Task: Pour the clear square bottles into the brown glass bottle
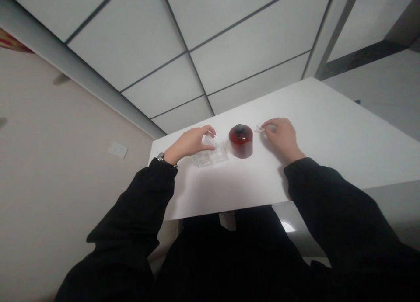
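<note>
Going left to right: a wall socket (118,150) sits low on the beige wall; next a black sleeve (131,206) and a wristwatch (160,156) on our person's left wrist; the left hand (188,144) is curved over, fingers bent down onto a clear rounded piece (208,140), and we can't tell if it's gripped or only touched; that piece sits on or just behind a clear rectangular block (210,158), exact contact hard to see; the block lies just beside a dark red jar (240,141) with a dark top, upright on the white table (229,192), between the hands; the right hand (282,138) is pinching a small pale piece (260,128) at the fingertips, just right of the jar; its material is too small to tell; a second black sleeve (328,197) runs off right; risks, as we judge them: the small piece could slip from so light a fingertip pinch; the clear parts could be misjudged against white; a sideways move by either hand could knock the jar, since it stands close to both.
</note>
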`<state>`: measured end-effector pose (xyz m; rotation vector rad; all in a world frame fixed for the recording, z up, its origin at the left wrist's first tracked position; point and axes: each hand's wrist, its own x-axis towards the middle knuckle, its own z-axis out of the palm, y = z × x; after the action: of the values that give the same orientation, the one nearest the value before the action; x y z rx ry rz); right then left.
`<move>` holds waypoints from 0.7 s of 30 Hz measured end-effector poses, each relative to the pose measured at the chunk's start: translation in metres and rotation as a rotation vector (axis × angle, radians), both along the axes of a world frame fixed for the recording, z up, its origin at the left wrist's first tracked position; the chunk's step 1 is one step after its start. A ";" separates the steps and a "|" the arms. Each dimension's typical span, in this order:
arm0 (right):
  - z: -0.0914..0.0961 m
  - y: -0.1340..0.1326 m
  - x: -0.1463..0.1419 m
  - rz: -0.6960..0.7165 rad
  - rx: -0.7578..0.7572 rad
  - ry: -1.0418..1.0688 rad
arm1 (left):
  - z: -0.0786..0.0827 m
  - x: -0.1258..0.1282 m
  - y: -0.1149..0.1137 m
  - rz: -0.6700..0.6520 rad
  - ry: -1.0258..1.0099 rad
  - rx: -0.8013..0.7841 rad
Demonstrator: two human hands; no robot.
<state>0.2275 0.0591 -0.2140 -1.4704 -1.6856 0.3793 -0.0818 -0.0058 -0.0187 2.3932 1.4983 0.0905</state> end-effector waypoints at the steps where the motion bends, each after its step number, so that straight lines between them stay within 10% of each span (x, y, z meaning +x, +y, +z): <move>1: 0.000 0.000 0.000 -0.002 -0.001 0.002 | 0.000 -0.001 0.000 -0.015 -0.001 -0.010; 11: -0.005 0.001 0.001 0.008 0.014 0.038 | -0.017 -0.046 -0.033 0.105 -0.191 0.112; 21: 0.016 -0.011 0.003 -0.046 0.219 0.133 | -0.111 -0.070 -0.056 0.313 -0.578 0.245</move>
<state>0.2310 0.0479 -0.1980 -1.2918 -1.5332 0.2527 -0.1519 -0.0617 -0.1298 2.0088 1.6059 0.9933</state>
